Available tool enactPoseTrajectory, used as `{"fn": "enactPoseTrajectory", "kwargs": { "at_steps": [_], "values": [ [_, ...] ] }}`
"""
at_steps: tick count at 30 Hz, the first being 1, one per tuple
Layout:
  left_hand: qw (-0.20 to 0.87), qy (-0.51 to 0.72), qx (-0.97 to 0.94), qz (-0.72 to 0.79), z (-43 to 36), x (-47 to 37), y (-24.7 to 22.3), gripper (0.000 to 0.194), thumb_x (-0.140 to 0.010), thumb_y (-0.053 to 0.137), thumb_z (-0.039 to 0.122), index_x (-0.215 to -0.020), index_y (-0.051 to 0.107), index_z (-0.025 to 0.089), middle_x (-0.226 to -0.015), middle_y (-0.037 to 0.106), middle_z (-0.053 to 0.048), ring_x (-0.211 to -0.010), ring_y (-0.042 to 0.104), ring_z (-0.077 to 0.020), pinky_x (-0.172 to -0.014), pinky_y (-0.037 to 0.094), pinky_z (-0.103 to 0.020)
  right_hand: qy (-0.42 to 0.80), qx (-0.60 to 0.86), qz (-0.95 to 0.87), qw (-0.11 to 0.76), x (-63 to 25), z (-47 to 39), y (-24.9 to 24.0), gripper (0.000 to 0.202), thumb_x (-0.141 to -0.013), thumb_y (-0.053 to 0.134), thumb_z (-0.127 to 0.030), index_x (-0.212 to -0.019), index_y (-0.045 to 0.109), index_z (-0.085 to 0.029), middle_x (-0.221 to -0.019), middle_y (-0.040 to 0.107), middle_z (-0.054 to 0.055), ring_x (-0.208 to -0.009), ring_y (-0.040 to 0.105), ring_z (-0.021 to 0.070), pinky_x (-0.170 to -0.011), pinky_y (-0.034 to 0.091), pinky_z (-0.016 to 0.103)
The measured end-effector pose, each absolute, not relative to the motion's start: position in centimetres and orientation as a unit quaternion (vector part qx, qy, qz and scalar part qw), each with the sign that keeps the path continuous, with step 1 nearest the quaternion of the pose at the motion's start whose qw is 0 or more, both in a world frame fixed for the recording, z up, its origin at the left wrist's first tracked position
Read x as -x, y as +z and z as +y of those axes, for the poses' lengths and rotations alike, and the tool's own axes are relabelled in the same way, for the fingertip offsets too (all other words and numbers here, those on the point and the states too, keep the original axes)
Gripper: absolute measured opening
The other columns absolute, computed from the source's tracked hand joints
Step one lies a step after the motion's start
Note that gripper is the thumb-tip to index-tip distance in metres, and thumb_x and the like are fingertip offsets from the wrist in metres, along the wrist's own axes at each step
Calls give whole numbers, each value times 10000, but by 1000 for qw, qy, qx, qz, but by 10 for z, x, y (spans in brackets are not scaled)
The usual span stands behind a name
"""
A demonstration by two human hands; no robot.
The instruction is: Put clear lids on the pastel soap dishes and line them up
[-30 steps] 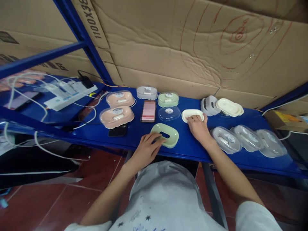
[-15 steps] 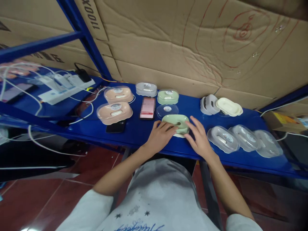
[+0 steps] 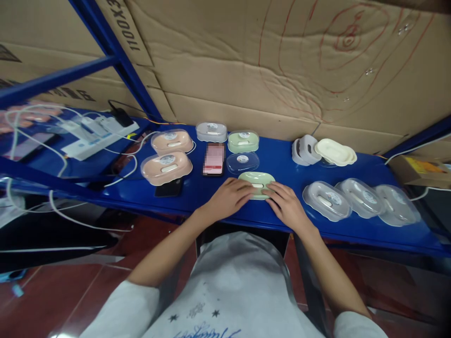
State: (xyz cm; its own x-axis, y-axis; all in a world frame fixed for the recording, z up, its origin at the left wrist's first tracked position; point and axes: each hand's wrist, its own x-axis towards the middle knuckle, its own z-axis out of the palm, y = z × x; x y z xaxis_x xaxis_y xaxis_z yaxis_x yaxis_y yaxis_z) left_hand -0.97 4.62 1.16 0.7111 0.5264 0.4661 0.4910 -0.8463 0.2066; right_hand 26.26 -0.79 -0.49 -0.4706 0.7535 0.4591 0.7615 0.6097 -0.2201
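Observation:
A pale green soap dish (image 3: 258,178) lies on the blue table straight in front of me, a white bar-shaped piece (image 3: 257,186) across its middle. My left hand (image 3: 230,197) grips the dish's left end, fingers bent over its rim. At the opposite end my right hand (image 3: 287,204) holds it with curled fingers, the thumb hidden. Just behind lies a clear lid (image 3: 242,162) with a round label. Farther back stands a lidded green soap dish (image 3: 243,142), with a lidded grey one (image 3: 211,132) to its left.
Two peach lidded dishes (image 3: 167,168) and a phone (image 3: 213,159) stand to the left. On the right are several grey lidded dishes (image 3: 327,202), stacked grey parts (image 3: 306,150) and cream dishes (image 3: 336,152). A power strip (image 3: 98,141) with cables lies far left.
The dark opening in the green dish's middle now shows a white bar-shaped piece. My right hand has come down and closed on the dish; my left has shifted onto its left end.

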Motion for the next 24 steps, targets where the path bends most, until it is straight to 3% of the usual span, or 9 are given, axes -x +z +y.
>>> {"fn": "enactPoseTrajectory", "kwargs": {
  "at_steps": [3,6,8,10,14,17,24],
  "values": [
    [35,280,-900,333,81,13,19,377,-1056,492,128,-1374,671,222,-1427,662,-110,-1322,619,-267,-1129,494,-452,-19,444,-851,280,-263,-13,-6,287,-1074,570,-276,-1319,709,-227,-1367,711,120,-1380,600,291,-1156,484,496],
    [60,212,-884,412,118,11,24,478,-960,720,205,-1430,635,201,-1512,593,-167,-1414,561,-372,-1178,462,-569,-31,458,-839,293,-263,-16,-7,230,-1059,607,-317,-1235,731,-238,-1345,698,123,-1369,599,311,-1146,482,522],
    [84,188,-878,433,133,8,26,547,-920,787,243,-1441,623,211,-1521,582,-175,-1395,582,-386,-1150,490,-585,-27,481,-823,302,-263,-16,-8,266,-1054,617,-355,-1274,711,-240,-1440,628,149,-1429,548,339,-1171,466,560],
    [89,197,-876,430,135,4,27,475,-977,732,280,-1435,618,220,-1500,604,-151,-1385,603,-335,-1165,497,-539,2,506,-803,316,-264,-16,-11,427,-1052,613,-393,-1452,604,-243,-1578,500,182,-1514,465,356,-1202,455,580],
    [131,271,-890,344,102,0,27,403,-1085,585,393,-1456,599,236,-1535,592,-111,-1448,565,-256,-1244,452,-463,70,530,-768,354,-265,-14,-14,800,-1052,608,-430,-1717,188,-282,-1749,220,192,-1620,311,349,-1241,447,568],
    [153,279,-897,307,69,-1,20,417,-1080,594,439,-1451,612,251,-1573,567,-106,-1490,532,-273,-1266,441,-477,60,530,-774,341,-266,-13,-13,846,-1055,610,-437,-1738,122,-332,-1802,97,154,-1640,262,363,-1276,388,597],
    [139,297,-896,299,48,1,-4,415,-1096,569,404,-1482,571,248,-1629,508,-132,-1590,405,-318,-1268,442,-548,29,489,-813,315,-268,-11,-14,687,-1094,553,-343,-1718,267,-374,-1737,365,117,-1589,398,294,-1274,416,547]
  ]
}}
